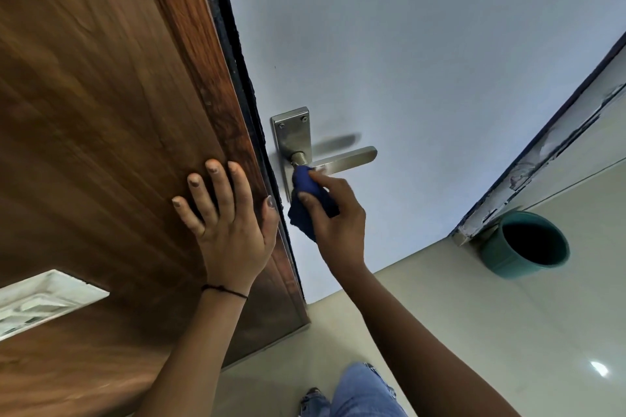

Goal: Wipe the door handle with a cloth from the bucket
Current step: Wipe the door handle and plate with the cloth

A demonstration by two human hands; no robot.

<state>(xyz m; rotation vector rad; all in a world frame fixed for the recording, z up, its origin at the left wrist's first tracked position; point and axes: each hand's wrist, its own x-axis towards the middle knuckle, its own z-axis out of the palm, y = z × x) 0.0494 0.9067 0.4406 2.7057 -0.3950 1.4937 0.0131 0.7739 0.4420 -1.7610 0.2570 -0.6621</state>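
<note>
A steel lever door handle [352,158] on a metal backplate [292,135] is fixed to the pale grey door [423,61]. My right hand [333,223] is shut on a dark blue cloth [306,186], which presses against the handle's neck and the lower backplate. My left hand [225,213] lies flat, fingers spread, on the brown wooden panel [101,112] beside the door's edge. A teal bucket [525,245] stands on the floor at the right, by the door's far lower corner; its inside looks dark.
Beige tiled floor [474,332] stretches below the door. A chipped white frame [555,159] runs diagonally at the right. A white vent grille [37,298] is set in the wooden panel at lower left. My jeans leg and sandal [359,393] are at the bottom.
</note>
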